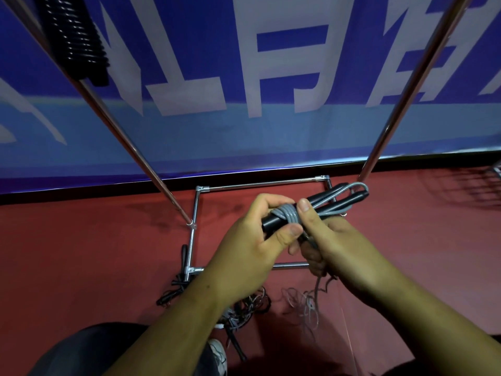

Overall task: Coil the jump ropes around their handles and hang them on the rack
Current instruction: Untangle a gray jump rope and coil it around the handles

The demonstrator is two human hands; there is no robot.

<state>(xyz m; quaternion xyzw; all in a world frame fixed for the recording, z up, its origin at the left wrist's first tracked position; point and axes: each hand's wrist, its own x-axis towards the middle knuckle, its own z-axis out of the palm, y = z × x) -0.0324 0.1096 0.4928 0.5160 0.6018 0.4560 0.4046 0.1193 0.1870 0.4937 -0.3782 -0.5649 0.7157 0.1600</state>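
A jump rope (329, 202) with two black handles and a grey cord is held in front of me, above the floor. My left hand (252, 240) grips the near end of the handles. Several grey turns of cord wrap around them there. My right hand (333, 240) pinches the cord beside those turns, thumb on top; the loose cord trails down from it to the floor. A coiled black rope (77, 39) hangs at the upper left on the rack. The rack's two chrome poles (406, 88) slant up from its base frame (260, 183).
More loose ropes (244, 308), black and grey, lie tangled on the red floor by the rack's near bar. A blue banner with white letters (244, 77) covers the wall behind. My knee and shoe (217, 354) are at the bottom.
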